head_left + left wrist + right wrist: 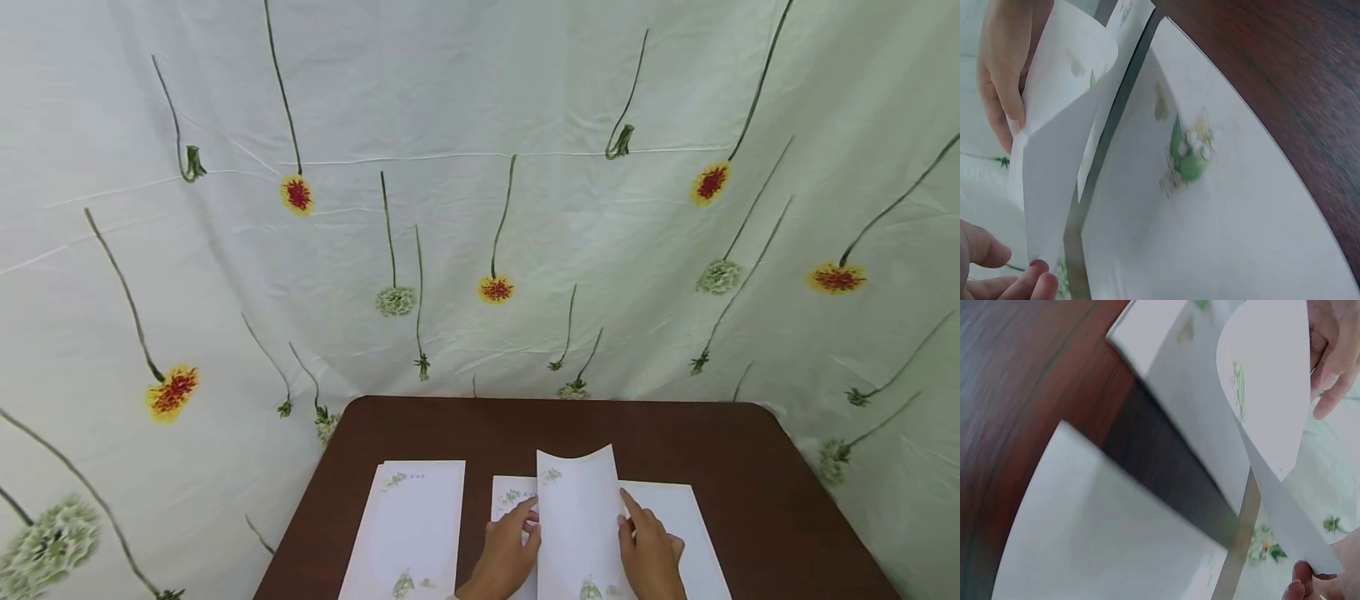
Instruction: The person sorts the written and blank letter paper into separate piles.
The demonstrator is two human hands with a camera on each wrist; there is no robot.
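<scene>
A white sheet of paper [577, 525], printed with small green plants, stands raised between my two hands, its top edge bowed downward. My left hand [506, 554] has its fingertips at the left edge of the sheet, holding it there. On the opposite side my right hand [651, 546] pinches the right edge between thumb and fingers. The right wrist view shows my fingertips [1300, 569] against the sheet's corner. Beneath the raised sheet lie other white papers [686, 525], partly covered by it and by my hands.
Left of my hands lies a small stack of similar printed papers [412, 521], with a strip of dark brown table [476, 500] between. Past the table's back edge hangs a pale curtain [450, 100] with printed flowers.
</scene>
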